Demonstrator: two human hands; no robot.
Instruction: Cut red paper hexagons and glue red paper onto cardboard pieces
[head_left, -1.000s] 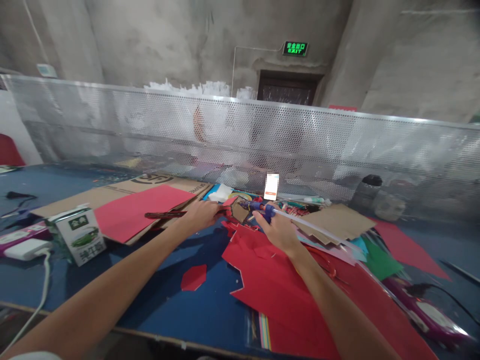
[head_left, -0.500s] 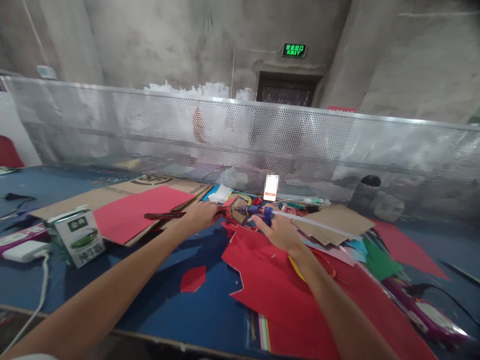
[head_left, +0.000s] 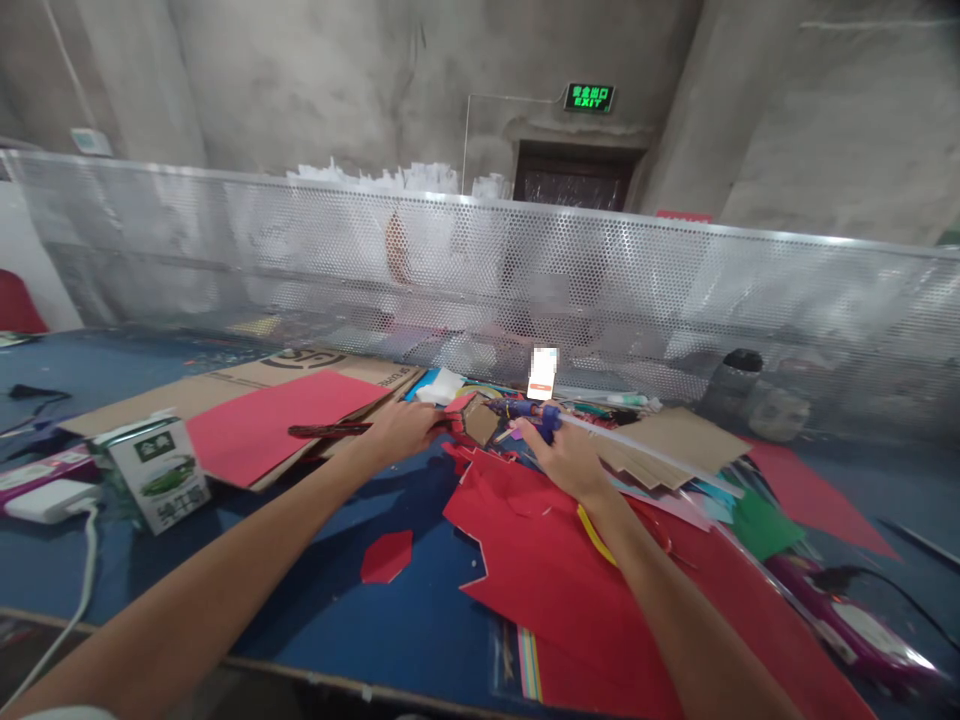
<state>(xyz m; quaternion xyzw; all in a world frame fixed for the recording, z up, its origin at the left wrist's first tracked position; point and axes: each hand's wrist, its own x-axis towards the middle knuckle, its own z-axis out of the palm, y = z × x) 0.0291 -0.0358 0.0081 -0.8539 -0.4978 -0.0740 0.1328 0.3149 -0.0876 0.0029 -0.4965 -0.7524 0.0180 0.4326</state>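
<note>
My left hand [head_left: 409, 430] is closed around a dark reddish-brown stick [head_left: 326, 431], which sticks out to the left of the fist. At the right end of the fist is a piece of cardboard [head_left: 480, 420] with red edges; whether it is fixed to the stick I cannot tell. My right hand [head_left: 564, 458] grips a blue glue gun [head_left: 540, 415], its nozzle pointing left at the cardboard. A long clear glue stick [head_left: 637, 440] runs out of the gun's back to the right. Beneath the right forearm lies a large cut red sheet [head_left: 532, 520].
A small red cutout [head_left: 387, 557] lies on the blue table [head_left: 315, 610]. To the left are a milk carton [head_left: 161, 475], a red sheet [head_left: 277, 420] on cardboard, and a white plug with cable. A lit phone [head_left: 542, 373] stands ahead, before a perforated metal screen [head_left: 337, 250]. Cardboard pieces [head_left: 675, 445] lie right.
My right hand and the glue gun have shifted slightly right and up, and more of the cardboard shows by the nozzle. My left hand has hardly moved.
</note>
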